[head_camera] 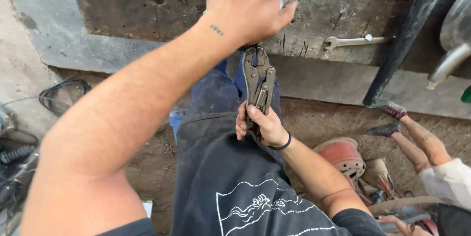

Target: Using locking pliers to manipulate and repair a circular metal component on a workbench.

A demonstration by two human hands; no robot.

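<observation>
Cables (64,91) lie coiled at the far left of the frame, black loops on the grey concrete, with more dark wires (14,167) bunched at the lower left edge. Right of them the person's left arm crosses the picture from the lower left up to the top centre. The left hand (248,3) is closed, back toward the camera, over something at the top of the locking pliers (258,81); what it grips is hidden under the knuckles.

Below that hand, in the centre of the frame, the rusty pliers hang upright over the person's dark blue trousers (211,99), jaws up against the left hand and handles pointing down. The right hand (260,125) is clamped on the lower ends of those handles, fingers curled round them, a black band on its wrist. Beneath it is the dark shirt with a white line print (260,206).

Behind the pliers a worn, dark bench top (127,5) fills the upper part of the frame. Farther right on it lies a silver open-ended spanner (351,41), well apart from both hands. Right of that a black bar (405,40) slants down across the bench edge. At the lower right, a reddish helmet (341,155) sits on the dirt floor, and another person's arm in a white sleeve (449,179) reaches in from the right edge, its hand in a dark glove (387,129).
</observation>
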